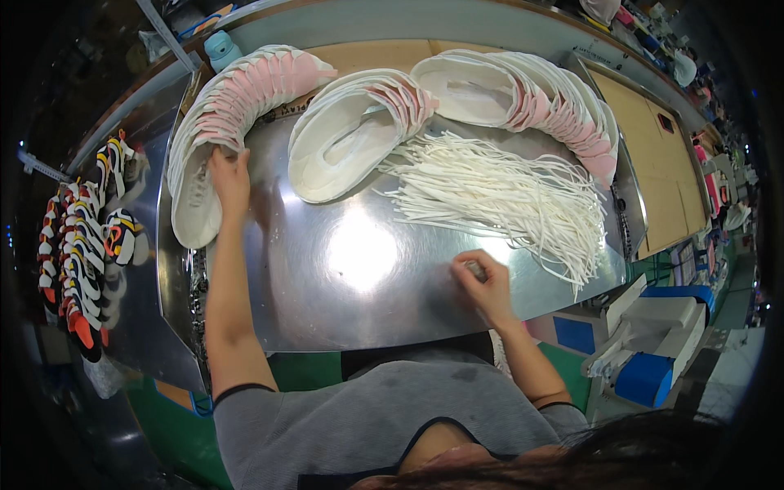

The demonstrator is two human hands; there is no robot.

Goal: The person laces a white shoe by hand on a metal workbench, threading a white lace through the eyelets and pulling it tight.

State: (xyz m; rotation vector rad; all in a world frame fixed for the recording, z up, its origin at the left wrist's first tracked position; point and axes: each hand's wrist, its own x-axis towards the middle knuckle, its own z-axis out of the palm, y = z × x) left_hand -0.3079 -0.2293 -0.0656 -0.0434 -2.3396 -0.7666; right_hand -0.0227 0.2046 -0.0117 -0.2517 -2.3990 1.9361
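The left hand [231, 175], grip unclear, touches a white upper [193, 222] whose long axis runs near-to-far, rounded end nearest; the right hand [488, 287] curls, contents unclear.

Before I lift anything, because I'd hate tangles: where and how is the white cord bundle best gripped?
Probably around the middle: the white cord bundle runs mostly left to right with ends splaying loose, so gripping across it should gather the most strands. Come from the near side, where the right hand is; stacked shoe uppers crowd the far side.
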